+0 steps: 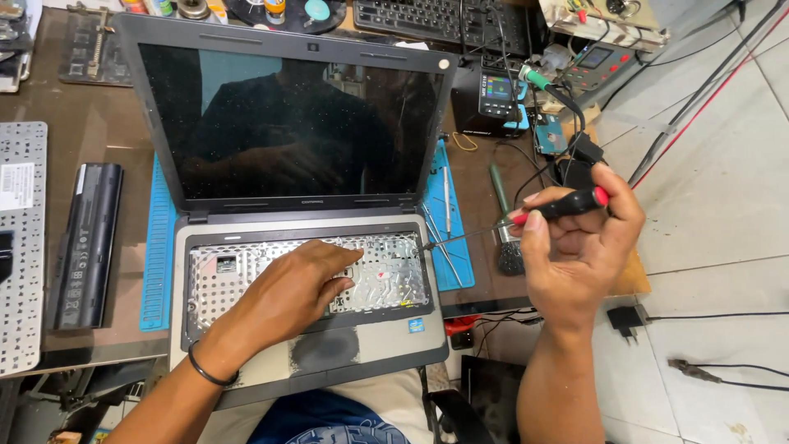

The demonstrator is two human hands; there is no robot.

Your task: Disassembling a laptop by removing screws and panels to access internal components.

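An open grey laptop (394,337) with a dark screen lies on a blue mat (156,263); its keyboard is out, baring a perforated metal tray (386,271). My left hand (288,296) rests flat on that tray, fingers spread, holding nothing. My right hand (579,247) is raised off the table's right edge, gripping a screwdriver (567,204) with a black and red handle. The thin shaft points left, its tip near the tray's upper right corner.
A black battery pack (86,242) and a removed keyboard (20,247) lie at the left. Tweezers (440,238) and a brush (505,238) rest right of the laptop. Meters, cables and a second keyboard (444,20) crowd the back. Tiled floor with plugs lies at the right.
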